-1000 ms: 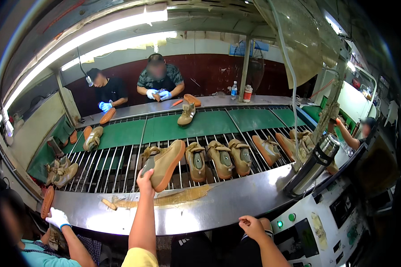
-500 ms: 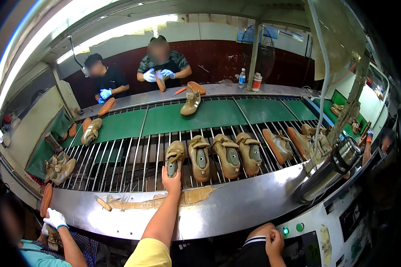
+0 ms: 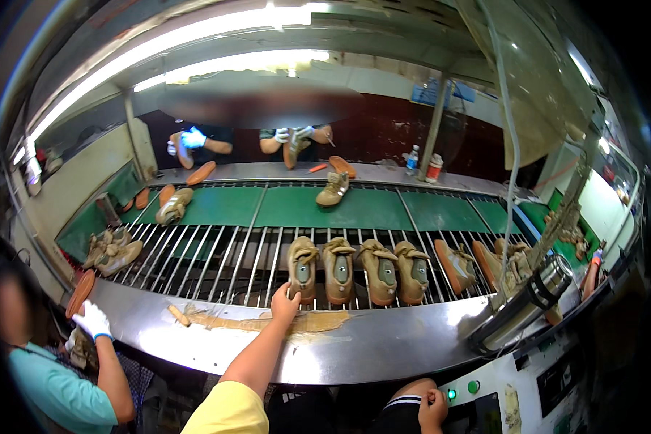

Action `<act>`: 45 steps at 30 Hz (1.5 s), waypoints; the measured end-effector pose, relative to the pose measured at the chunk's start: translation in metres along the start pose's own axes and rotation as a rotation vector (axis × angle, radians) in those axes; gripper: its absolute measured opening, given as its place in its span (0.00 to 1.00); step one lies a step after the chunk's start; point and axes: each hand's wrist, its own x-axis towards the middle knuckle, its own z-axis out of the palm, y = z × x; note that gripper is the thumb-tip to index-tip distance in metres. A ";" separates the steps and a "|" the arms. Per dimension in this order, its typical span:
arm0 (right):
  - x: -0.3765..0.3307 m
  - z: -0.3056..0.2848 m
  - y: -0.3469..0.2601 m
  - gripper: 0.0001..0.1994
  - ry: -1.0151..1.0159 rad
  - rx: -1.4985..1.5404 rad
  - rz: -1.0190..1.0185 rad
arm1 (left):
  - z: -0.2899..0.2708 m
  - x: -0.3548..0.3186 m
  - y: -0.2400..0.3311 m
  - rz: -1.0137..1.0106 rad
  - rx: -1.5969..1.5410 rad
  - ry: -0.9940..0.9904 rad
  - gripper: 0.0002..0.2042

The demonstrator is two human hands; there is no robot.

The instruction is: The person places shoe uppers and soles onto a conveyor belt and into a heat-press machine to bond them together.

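**Left hand set at the heel of the end shoe on the roller rack**

Half a second before, the left hand had been cupped under the tan shoe while it stood tipped at the rack's near edge; by this moment the shoe lay flat in line and the hand had dropped back to its heel.

Largest in view, the curved steel roller rack (image 3: 217, 264) ran left to right in front of the person, with a green belt (image 3: 369, 208) beyond it. On the rollers stood a row of tan suede lace-up shoes on grey lasts (image 3: 358, 269), side by side, toes far and heels near. The leftmost tan shoe of the row (image 3: 302, 269) lay straight ahead of the left hand (image 3: 285, 304), its long axis running near to far, just touching the fingertips at the heel. That hand was loosely open, fingers curled upward, gripping nothing.

The right hand (image 3: 432, 406) was well apart, low and to the right, closed loosely with fingertips beside a small green button (image 3: 451, 395) on the white control panel (image 3: 513, 390). The left hand was far nearer the shoe.
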 end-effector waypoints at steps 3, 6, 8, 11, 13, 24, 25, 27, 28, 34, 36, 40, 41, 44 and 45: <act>0.006 0.001 -0.010 0.08 -0.014 -0.111 -0.067 | -0.048 -0.024 -0.024 0.138 0.164 0.081 0.23; 0.028 0.019 0.014 0.16 0.045 -0.082 -0.231 | -0.098 -0.038 -0.052 0.168 0.412 0.157 0.26; 0.055 0.025 -0.001 0.16 -0.020 -0.059 -0.102 | -0.129 -0.050 -0.069 0.078 0.585 0.210 0.27; 0.098 0.042 -0.020 0.16 0.028 -0.051 -0.108 | -0.161 -0.072 -0.097 0.023 0.634 0.140 0.26; 0.128 0.058 -0.022 0.15 0.037 -0.055 -0.059 | -0.168 -0.081 -0.094 0.065 0.629 0.090 0.24; 0.163 0.095 -0.032 0.11 0.106 -0.363 0.241 | -0.176 -0.082 -0.069 -0.017 0.679 0.099 0.24; 0.160 0.097 -0.034 0.10 0.122 -0.425 0.236 | -0.176 -0.082 -0.071 -0.006 0.671 0.111 0.23; 0.155 0.097 -0.044 0.10 0.135 -0.482 0.224 | -0.177 -0.082 -0.074 0.004 0.679 0.135 0.23; 0.155 0.095 -0.044 0.10 0.132 -0.475 0.220 | -0.176 -0.082 -0.074 0.011 0.680 0.144 0.23; 0.153 0.095 -0.047 0.10 0.095 -0.444 0.219 | -0.175 -0.080 -0.076 -0.005 0.693 0.140 0.24; 0.156 0.094 -0.051 0.10 0.074 -0.434 0.247 | -0.175 -0.076 -0.071 -0.003 0.712 0.150 0.24; 0.155 0.094 -0.058 0.10 0.053 -0.436 0.254 | -0.176 -0.077 -0.077 0.004 0.739 0.181 0.22; 0.154 0.095 -0.058 0.10 0.047 -0.443 0.255 | -0.177 -0.078 -0.078 0.007 0.737 0.173 0.22; 0.157 0.095 -0.057 0.10 0.049 -0.465 0.267 | -0.177 -0.074 -0.076 0.031 0.732 0.172 0.21; 0.156 0.096 -0.056 0.10 0.045 -0.475 0.275 | -0.177 -0.075 -0.077 0.042 0.742 0.176 0.21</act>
